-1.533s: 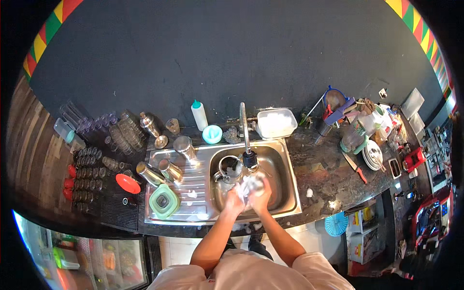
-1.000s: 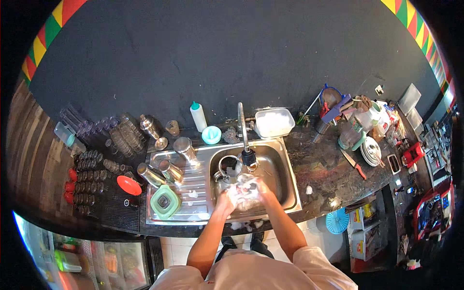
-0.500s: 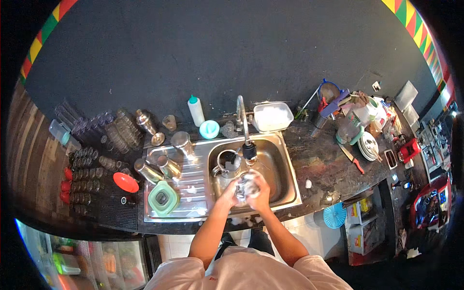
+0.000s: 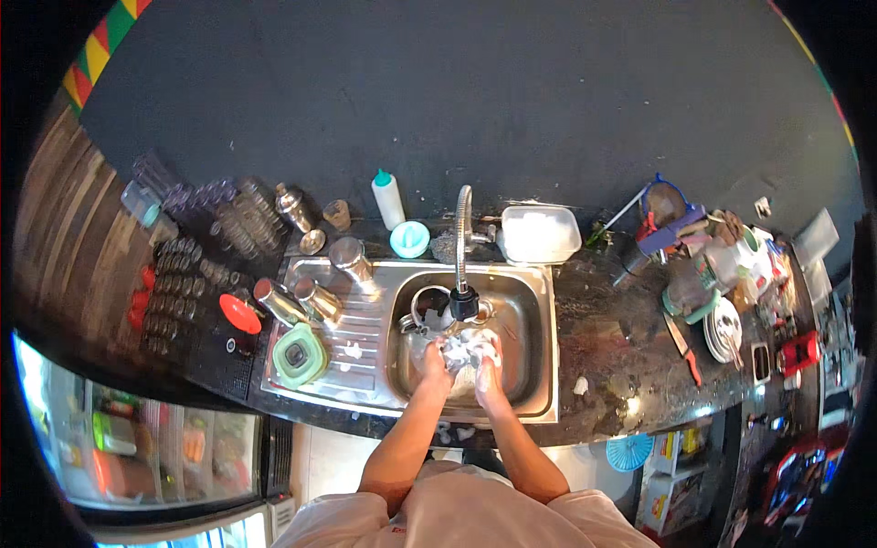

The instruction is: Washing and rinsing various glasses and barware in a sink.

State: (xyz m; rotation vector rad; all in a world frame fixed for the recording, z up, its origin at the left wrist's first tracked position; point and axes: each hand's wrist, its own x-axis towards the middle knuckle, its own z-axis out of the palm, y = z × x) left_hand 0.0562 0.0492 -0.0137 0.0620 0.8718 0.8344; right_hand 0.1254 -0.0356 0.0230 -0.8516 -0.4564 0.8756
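Over the near part of the steel sink (image 4: pixel 554 347), both hands are at work on a foam-covered, clear-looking item (image 4: pixel 464 351); suds hide its exact kind. My left hand (image 4: pixel 437 360) grips its left side. On its right side, my right hand (image 4: pixel 488 369) is closed around it, with white foam over the fingers. Just beyond them a steel pitcher (image 4: pixel 429 305) sits in the basin, with dark and pale patches showing inside. The black head of a coiled spring tap (image 4: pixel 464 302) hangs above the basin, close to the hands.
Steel cups (image 4: pixel 317 300) and a green lidded container (image 4: pixel 299 356) occupy the drainboard (image 4: pixel 361 342). A squeeze bottle (image 4: pixel 387 201), turquoise bowl (image 4: pixel 409 239) and white tub (image 4: pixel 540 235) line the wall. Rightward lie a red-handled knife (image 4: pixel 683 352) and stacked plates (image 4: pixel 723 331); several glasses (image 4: pixel 174 297) stand left.
The view has swung slightly. My hands have moved a little apart around the item, and more white foam shows over it and my right fingers.
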